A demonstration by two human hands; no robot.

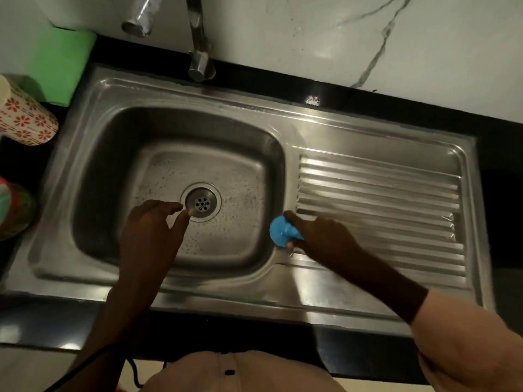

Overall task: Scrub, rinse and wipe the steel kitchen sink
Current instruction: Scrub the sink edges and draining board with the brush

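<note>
The steel sink [119, 94] fills the view, with a wet bowl on the left and a ribbed drainboard [379, 199] on the right. A round drain [201, 204] sits in the bowl's middle. My left hand [152, 230] hangs over the bowl with loosely bent fingers, its fingertips just left of the drain, holding nothing. My right hand [322, 239] grips a small blue scrubber [283, 230] at the bowl's right rim, beside the drainboard.
The tap [198, 38] stands at the back, above the bowl. A green block [60, 63] and a red-flowered cup [25, 117] sit at the left on the black counter [424, 108]. Another colourful container [14, 210] is at the left edge. A marble wall rises behind.
</note>
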